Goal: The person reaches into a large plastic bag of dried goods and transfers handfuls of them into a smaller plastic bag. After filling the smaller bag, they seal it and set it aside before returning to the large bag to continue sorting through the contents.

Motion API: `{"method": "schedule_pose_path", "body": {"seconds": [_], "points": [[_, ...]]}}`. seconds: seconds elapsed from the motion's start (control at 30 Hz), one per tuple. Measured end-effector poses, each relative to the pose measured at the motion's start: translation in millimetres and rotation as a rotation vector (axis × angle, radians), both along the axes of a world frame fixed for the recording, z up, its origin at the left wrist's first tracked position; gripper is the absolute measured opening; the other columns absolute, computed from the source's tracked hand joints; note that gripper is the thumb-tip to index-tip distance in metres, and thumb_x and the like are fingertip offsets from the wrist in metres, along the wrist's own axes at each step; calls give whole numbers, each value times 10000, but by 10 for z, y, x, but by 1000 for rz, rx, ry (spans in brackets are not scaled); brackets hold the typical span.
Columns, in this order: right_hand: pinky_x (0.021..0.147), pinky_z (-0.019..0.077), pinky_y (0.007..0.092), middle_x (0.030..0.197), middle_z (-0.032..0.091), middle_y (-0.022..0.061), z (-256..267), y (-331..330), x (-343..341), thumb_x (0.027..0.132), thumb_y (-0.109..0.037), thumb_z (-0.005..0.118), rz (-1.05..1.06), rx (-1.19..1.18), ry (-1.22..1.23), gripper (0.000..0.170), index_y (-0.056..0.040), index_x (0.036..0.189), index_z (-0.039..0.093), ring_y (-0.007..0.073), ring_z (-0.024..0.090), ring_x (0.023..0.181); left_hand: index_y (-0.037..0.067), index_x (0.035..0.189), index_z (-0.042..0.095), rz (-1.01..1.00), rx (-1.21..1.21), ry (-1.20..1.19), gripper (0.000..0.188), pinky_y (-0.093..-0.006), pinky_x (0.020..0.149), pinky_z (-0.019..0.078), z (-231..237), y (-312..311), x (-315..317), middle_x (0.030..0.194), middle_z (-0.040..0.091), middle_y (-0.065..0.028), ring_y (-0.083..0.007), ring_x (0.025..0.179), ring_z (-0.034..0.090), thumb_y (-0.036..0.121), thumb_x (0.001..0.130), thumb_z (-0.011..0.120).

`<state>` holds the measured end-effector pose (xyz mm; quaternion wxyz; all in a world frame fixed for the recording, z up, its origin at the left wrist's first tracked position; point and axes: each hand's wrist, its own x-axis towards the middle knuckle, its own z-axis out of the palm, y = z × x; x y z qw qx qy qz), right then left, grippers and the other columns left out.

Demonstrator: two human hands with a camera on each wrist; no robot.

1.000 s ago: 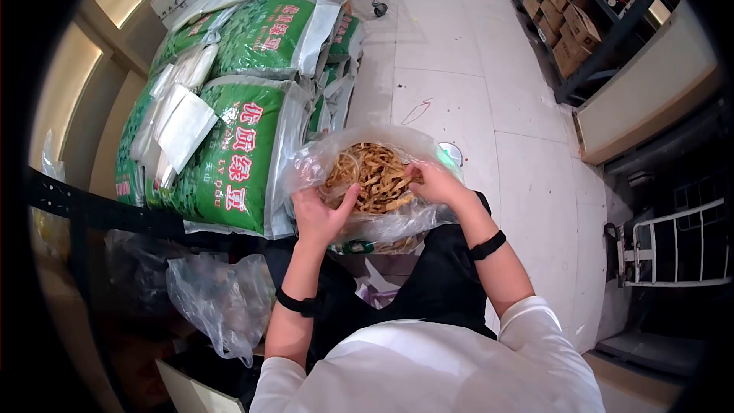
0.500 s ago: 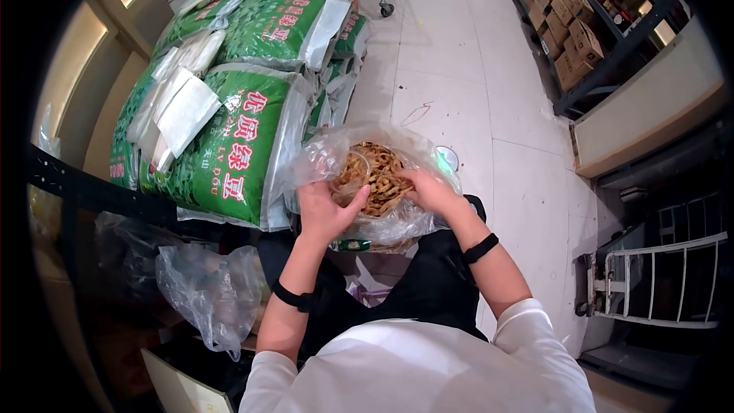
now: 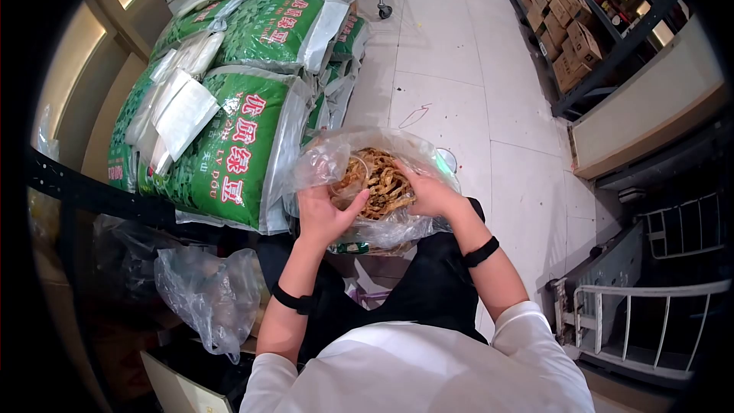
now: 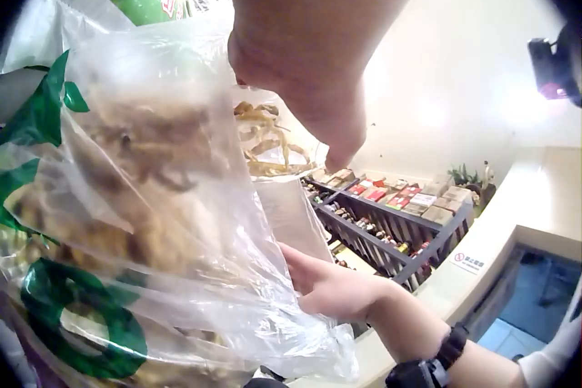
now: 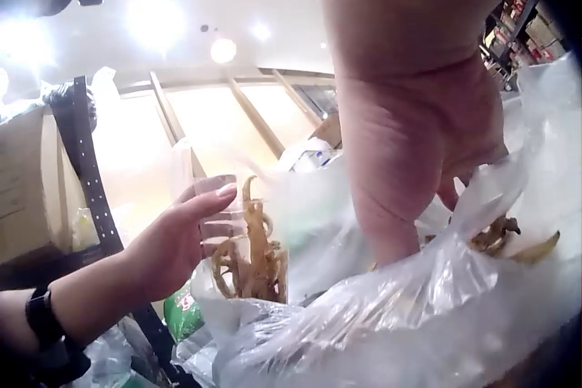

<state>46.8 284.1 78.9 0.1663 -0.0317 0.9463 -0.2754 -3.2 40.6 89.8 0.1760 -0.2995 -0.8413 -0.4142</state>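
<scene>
A clear plastic bag [image 3: 321, 160] stands with its mouth spread wide in front of the person, full of yellow-brown dried strips [image 3: 391, 190]. My left hand [image 3: 325, 210] grips a clear container [image 5: 273, 265] at the bag's left side, its thumb along the near wall. Strips show through that wall and rise above its rim. From the right, my right hand [image 3: 436, 195] reaches into the bag, thumb and index finger spread apart at the strips. Its other fingers are mostly hidden among strips and plastic.
Green sacks [image 3: 245, 153] are stacked on the left, with white flat bags [image 3: 183, 111] on top. A crumpled plastic bag [image 3: 210, 294] hangs below them. White metal rails [image 3: 642, 329] stand at right; farther back are shelves with cardboard boxes [image 3: 577, 50].
The right hand has gone from bent fingers at the strips' right edge to fingers spread farther into the bag. The left hand keeps its hold on the container. The head view has shifted slightly.
</scene>
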Motion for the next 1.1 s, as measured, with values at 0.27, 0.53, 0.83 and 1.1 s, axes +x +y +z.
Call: {"method": "schedule_pose_path", "body": {"seconds": [0.27, 0.53, 0.83, 1.1], "points": [[1066, 393, 420, 1406, 466, 258, -253, -132, -66, 720, -206, 809, -14, 90, 160, 970, -57, 1505, 257, 397, 459, 1295, 23, 1260, 555, -19, 3, -32, 688, -475, 947, 432, 67, 19, 30, 1208, 579, -188, -396, 1115, 542, 341, 716, 832], [923, 488, 425, 1145, 636, 209, -104, 80, 8, 787, -124, 711, -118, -97, 153, 458, -65, 1227, 601, 376, 608, 1056, 31, 1260, 555, 14, -63, 33, 700, -480, 943, 433, -5, 6, 39, 1214, 572, -189, -397, 1114, 540, 358, 707, 835], [723, 537, 314, 915, 702, 109, 273, 249, -19, 819, -156, 757, -358, -520, 272, 340, -24, 1119, 666, 186, 661, 790, 35, 1279, 543, -88, -102, -194, 744, -482, 998, 412, -145, 20, 15, 1238, 561, -205, -412, 1160, 522, 379, 689, 838], [551, 518, 224, 861, 689, 64, 629, 263, 31, 852, -125, 739, -378, -842, 159, 301, 7, 1110, 658, 79, 628, 675, 63, 1423, 409, -73, -245, 33, 898, -433, 912, 490, 55, 159, 66, 1168, 621, -207, -351, 1050, 625, 368, 695, 836]]}}
